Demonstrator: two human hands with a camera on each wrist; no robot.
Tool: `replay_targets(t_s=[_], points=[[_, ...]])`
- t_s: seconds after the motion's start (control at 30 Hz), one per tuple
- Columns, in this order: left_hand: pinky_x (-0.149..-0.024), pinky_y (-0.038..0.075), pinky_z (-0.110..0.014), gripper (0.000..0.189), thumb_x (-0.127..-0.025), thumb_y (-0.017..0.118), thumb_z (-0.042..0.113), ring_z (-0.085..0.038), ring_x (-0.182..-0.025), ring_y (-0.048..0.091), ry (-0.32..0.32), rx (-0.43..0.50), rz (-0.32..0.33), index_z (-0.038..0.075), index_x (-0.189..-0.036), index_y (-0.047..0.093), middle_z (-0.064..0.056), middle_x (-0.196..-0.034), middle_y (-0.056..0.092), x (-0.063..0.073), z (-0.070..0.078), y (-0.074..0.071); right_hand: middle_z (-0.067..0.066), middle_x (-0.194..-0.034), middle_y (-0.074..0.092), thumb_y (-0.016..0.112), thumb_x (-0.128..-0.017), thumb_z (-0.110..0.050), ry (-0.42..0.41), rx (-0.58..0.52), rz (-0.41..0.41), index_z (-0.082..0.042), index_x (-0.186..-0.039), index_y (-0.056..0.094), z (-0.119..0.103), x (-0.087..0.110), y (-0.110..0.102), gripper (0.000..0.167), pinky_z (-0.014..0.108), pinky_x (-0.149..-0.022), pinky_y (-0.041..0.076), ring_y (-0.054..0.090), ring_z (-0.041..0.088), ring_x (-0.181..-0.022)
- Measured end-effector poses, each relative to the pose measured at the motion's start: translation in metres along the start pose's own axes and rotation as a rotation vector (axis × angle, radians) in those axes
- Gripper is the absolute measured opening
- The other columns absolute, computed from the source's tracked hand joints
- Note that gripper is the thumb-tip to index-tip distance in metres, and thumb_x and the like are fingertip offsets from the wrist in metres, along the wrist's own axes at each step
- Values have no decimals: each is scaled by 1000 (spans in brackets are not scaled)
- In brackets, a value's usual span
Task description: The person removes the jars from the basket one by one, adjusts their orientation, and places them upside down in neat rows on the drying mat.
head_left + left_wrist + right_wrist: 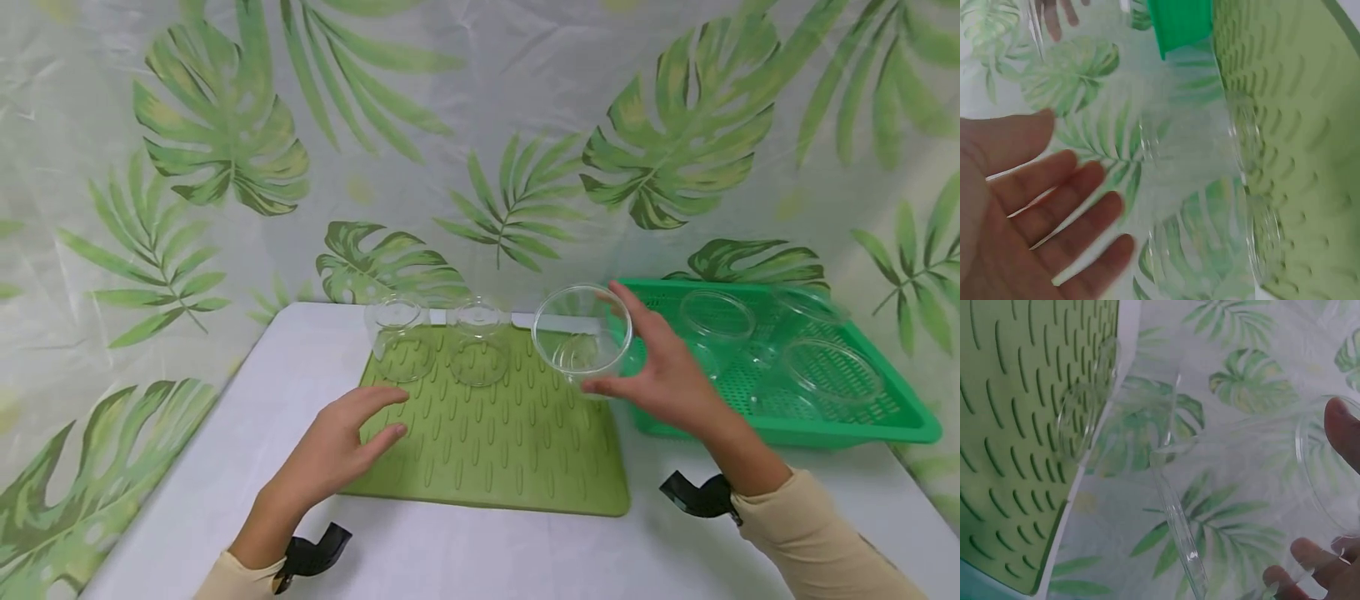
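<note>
Right hand (pixel 667 371), right of centre, grip curled round clear cup (pixel 579 333), left hand (pixel 341 437), lower left, grip relaxed, empty, near green mat (pixel 495 454).

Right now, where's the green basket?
In the head view, the green basket is at the right of the white table, just right of the green mat, with clear glasses in it.

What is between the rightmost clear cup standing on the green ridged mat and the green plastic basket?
The head view shows a transparent round cup there, gripped by the right hand, mat showing below.
</note>
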State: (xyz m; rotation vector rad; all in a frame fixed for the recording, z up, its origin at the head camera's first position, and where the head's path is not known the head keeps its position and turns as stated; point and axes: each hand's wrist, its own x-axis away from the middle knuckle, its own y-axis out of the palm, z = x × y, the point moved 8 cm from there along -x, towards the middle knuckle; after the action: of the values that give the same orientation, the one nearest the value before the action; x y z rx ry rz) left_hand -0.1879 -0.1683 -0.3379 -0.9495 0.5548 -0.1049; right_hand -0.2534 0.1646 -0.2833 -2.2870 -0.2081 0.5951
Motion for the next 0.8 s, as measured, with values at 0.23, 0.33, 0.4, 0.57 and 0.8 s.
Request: replay_targets(t_s=[0.23,0.33,0.4,0.57,0.8], points=[[-98,54,-43,37,-85,75,6,-25,-118,64,183,108,185,8,-121,67,-7,-122,69,-16,32,-8,13,-158,38,91,-70,-30,-7,-12,-30,-34,-160,16,-13,4,16,117,67,-99,42,36,39,-141],[-102,51,-44,38,-86,74,6,-25,-122,61,219,141,203,6,-123,66,-8,-126,66,-28,48,-9,14,-156,40,92,-68,-27,-56,-13,-20,-28,-160,19,-20,7,22,117,66,-102,41,37,38,-141],[-104,49,-46,40,-86,74,8,-27,-125,59,232,143,199,5,-125,64,-9,-131,64,-35,58,-6,14,-155,42,93,-66,-25,-93,-6,-10,-25,-160,21,-24,8,26,118,66,-103,40,37,38,-141],[-109,45,-50,52,-86,76,19,-29,-133,52,255,115,152,4,-133,58,-11,-142,55,-51,76,5,14,-152,46,95,-63,-24,-162,32,16,-22,-159,26,-34,11,36,118,65,-101,44,40,37,-138],[-115,41,-49,76,-84,79,36,-27,-143,41,250,91,63,7,-146,45,-11,-154,42,-65,92,19,12,-140,59,97,-57,-29,-272,89,62,-15,-154,35,-48,14,47,116,57,-99,47,49,34,-129]])
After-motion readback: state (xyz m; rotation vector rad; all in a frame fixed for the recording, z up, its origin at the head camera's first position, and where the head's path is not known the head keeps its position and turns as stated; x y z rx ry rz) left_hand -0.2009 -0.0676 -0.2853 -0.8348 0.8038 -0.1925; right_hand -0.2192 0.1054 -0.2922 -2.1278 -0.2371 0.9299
